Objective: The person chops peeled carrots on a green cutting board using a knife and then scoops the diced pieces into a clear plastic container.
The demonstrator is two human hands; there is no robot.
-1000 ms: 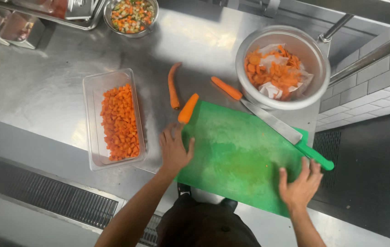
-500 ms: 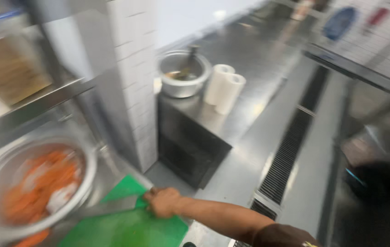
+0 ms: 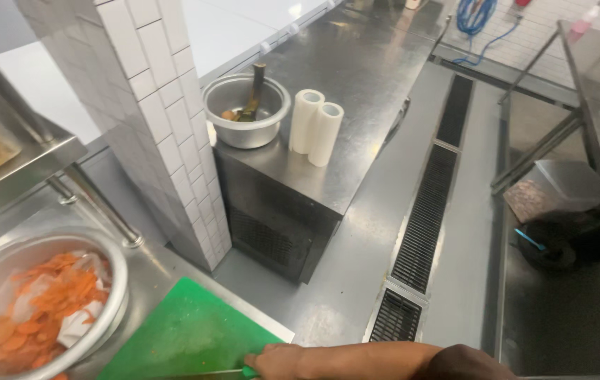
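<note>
Bottom centre of the frame: right hand (image 3: 275, 360) resting at the lower right corner of a green cutting board (image 3: 187, 338), fingers curled over something green at the board's edge, grip itself too hidden to tell. Left hand out of view. Lower left: metal bowl (image 3: 36, 302) of orange carrot peelings and white scraps, just beside the board on the steel counter (image 3: 152, 271). Upper left: white-tiled pillar (image 3: 141, 105). Upper centre, on a low steel cabinet (image 3: 342, 91): second metal bowl (image 3: 245, 109) with a dark utensil inside, two upright white paper rolls (image 3: 316, 127) beside it, touching each other. Centre right: long black floor drain grate (image 3: 430, 204). Top right: coiled blue hose (image 3: 479, 17) against the tiled wall.
</note>
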